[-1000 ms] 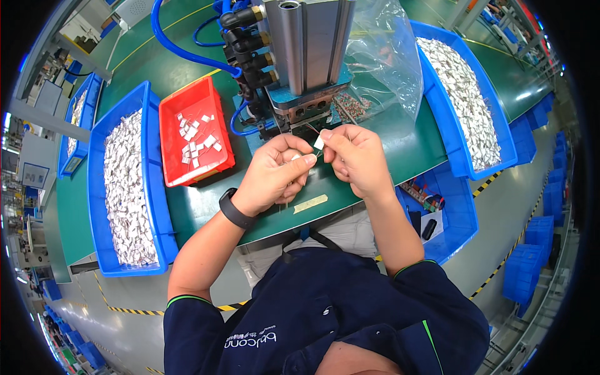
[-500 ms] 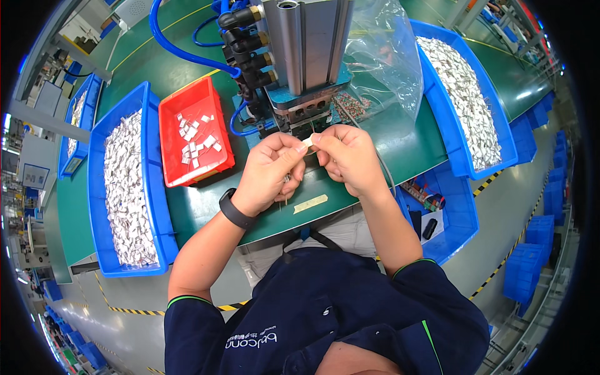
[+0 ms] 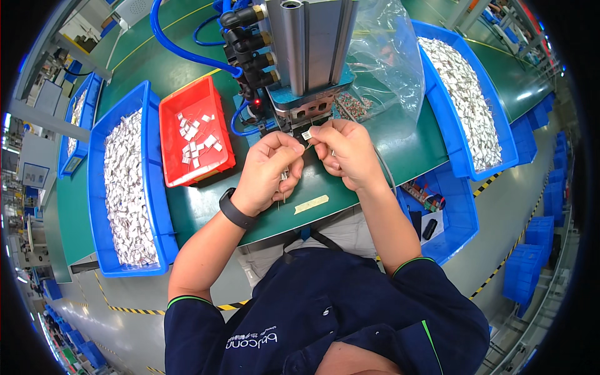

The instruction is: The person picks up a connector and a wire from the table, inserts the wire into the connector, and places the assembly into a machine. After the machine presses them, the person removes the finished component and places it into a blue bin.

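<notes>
In front of a small pneumatic press (image 3: pixel 306 103), my right hand (image 3: pixel 350 153) pinches a small white block with wire leads (image 3: pixel 307 135) between thumb and forefinger. The block's marked face is turned up, close to the press opening. My left hand (image 3: pixel 270 170) is closed beside it, its thumb and forefinger pressed together near the block's lead. More white pieces (image 3: pixel 284 174) with thin wires show in the curled fingers of that hand, mostly hidden. A black band circles my left wrist.
A red bin (image 3: pixel 222 159) with several white blocks stands left of the press. Blue bins full of similar pieces flank the table, left (image 3: pixel 164 240) and right (image 3: pixel 465 165). Clear plastic (image 3: pixel 390 69) and copper-coloured scraps (image 3: pixel 353 106) lie behind. Masking tape (image 3: pixel 310 204) sticks near the front edge.
The white block has turned from between both hands' fingertips to a marked-face-up pose in my right hand. My fingertips have separated slightly. A small red light now shows on the press.
</notes>
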